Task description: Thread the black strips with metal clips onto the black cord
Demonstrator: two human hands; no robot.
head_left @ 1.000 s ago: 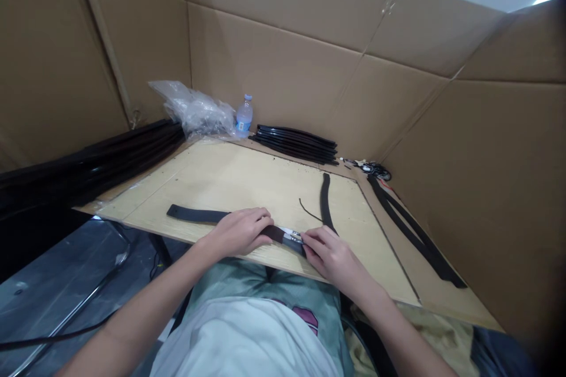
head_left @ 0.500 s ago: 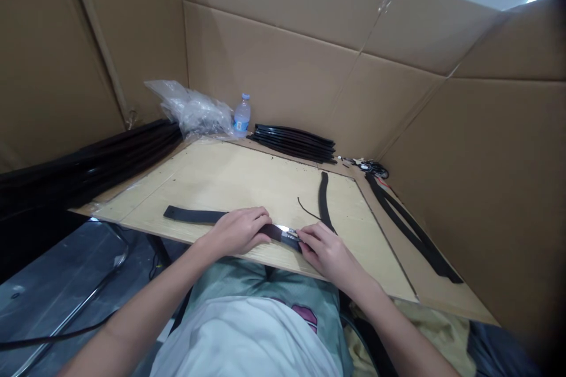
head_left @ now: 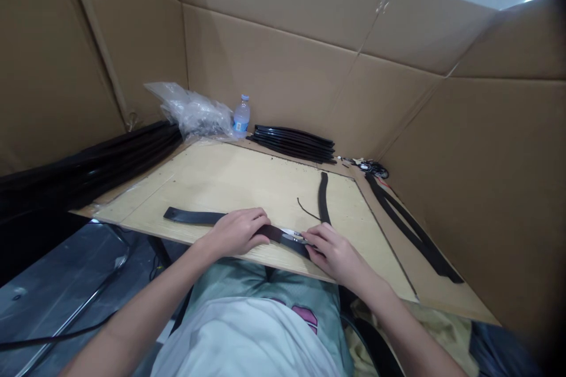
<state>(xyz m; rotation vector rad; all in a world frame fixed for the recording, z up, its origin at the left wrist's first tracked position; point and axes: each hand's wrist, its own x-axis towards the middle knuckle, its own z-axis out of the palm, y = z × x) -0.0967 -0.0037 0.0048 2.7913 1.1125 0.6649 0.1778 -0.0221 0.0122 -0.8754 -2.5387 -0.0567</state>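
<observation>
A flat black strip (head_left: 194, 217) lies along the front of the pale board, its left end flat on the wood. My left hand (head_left: 241, 231) grips it near the middle, with the thumb on the near edge and the fingers over the top. Small silver thread snips (head_left: 293, 236) are pinched in the fingers of my right hand (head_left: 331, 250). Their blades point left, spread a little apart, over the strip's right part. The handles are hidden by my fingers. Behind my right hand, another black strip (head_left: 324, 197) runs away from me, beside a thin black cord (head_left: 307, 210).
A stack of black strips (head_left: 292, 142) lies at the back, near a water bottle (head_left: 241, 116) and a clear plastic bag (head_left: 194, 111). More long black strips (head_left: 92, 159) line the left edge. A black loop (head_left: 413, 227) lies at the right. Cardboard walls (head_left: 274, 59) surround the table.
My right hand has shifted slightly right with the snips, and their blades look farther apart. My left hand stays in nearly the same place on the strip.
</observation>
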